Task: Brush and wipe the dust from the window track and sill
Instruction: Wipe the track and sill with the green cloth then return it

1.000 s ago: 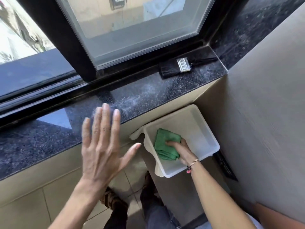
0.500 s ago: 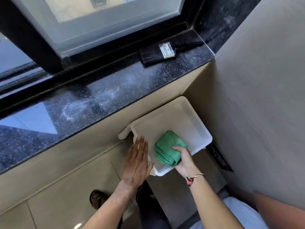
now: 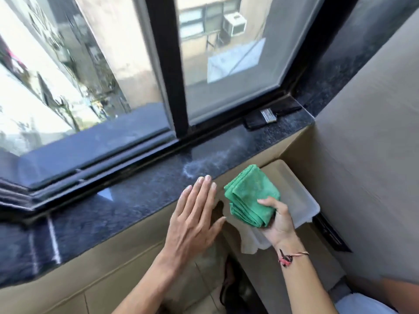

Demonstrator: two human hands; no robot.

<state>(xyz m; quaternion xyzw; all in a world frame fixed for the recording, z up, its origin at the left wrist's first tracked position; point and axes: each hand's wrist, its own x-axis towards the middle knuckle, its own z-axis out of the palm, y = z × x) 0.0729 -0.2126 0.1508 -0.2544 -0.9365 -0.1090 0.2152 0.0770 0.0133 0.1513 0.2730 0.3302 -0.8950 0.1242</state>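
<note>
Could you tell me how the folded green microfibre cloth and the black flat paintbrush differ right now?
The folded green microfibre cloth is held up in the right hand; the black flat paintbrush lies untouched on the dark speckled granite sill. The cloth is soft and bright, the paintbrush rigid and dark. Both are cleaning tools.

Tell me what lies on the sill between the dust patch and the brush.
In the head view, only bare speckled sill shows between the dust patch and the brush; nothing rests there.
</note>
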